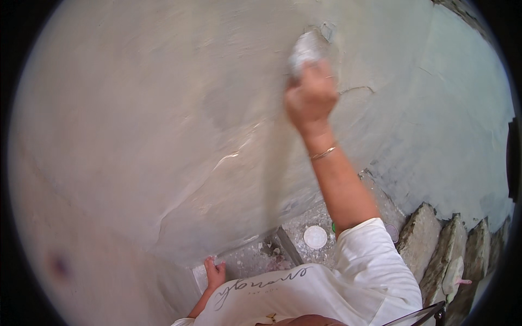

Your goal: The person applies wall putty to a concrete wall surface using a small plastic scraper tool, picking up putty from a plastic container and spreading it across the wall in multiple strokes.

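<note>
My right hand (pixel 311 92), blurred, is closed around a pale, silvery flat scraper or trowel (pixel 305 48) held against the plastered wall (pixel 136 98). Just above the blade is a small rough patch (pixel 326 31); a thin crack (pixel 356 88) runs right of my wrist, and a ridge in the plaster (pixel 234 153) lies lower left. My left hand (pixel 215 271) is low, beside my white shirt at the foot of the wall, fingers apart, with nothing visible in it; whether it touches the wall or ledge I cannot tell.
A dusty, spattered ledge (pixel 298 228) below holds a round white lid (pixel 315 237), a green object partly behind my arm and debris. Rough concrete steps (pixel 421 239) descend along the right, with a trowel-like tool (pixel 452 277) with a pink handle on them.
</note>
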Motion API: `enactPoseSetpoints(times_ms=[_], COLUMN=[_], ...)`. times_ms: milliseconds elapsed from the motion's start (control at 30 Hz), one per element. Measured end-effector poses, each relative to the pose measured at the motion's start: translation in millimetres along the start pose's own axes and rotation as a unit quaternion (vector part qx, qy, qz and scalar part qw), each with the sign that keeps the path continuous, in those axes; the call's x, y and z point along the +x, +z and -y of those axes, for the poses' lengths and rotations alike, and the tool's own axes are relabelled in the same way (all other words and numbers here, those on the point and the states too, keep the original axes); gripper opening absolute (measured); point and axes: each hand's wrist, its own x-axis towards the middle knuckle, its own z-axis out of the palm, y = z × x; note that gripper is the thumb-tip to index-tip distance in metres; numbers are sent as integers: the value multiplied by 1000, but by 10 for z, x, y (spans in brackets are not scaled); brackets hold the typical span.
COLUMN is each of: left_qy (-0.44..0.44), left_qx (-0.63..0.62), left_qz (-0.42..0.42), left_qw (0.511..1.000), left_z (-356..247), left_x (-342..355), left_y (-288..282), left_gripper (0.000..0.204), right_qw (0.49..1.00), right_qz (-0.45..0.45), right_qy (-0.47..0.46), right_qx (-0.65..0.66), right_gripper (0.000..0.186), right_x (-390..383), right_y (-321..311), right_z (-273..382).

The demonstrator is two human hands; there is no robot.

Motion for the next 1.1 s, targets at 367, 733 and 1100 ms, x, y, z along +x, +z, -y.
enactPoseSetpoints(times_ms=[367, 733, 1100], left_qy=[-15, -44, -14], left_qx=[-38, -55, -11], left_qz=[4, 22, 32], left_qw=[999, 997, 999], left_z=[-132, -62, 218], left_x=[227, 105, 123], left_y=[-62, 66, 18], left_gripper=[47, 46, 48], right_qw=[994, 987, 969], right_qz=[3, 45, 133], right_qy=[-37, -89, 93], right_qx=[104, 123, 188], right_gripper=[6, 12, 29], right_x=[302, 269, -836], right_y=[-538, -146, -770], right_z=[49, 286, 143])
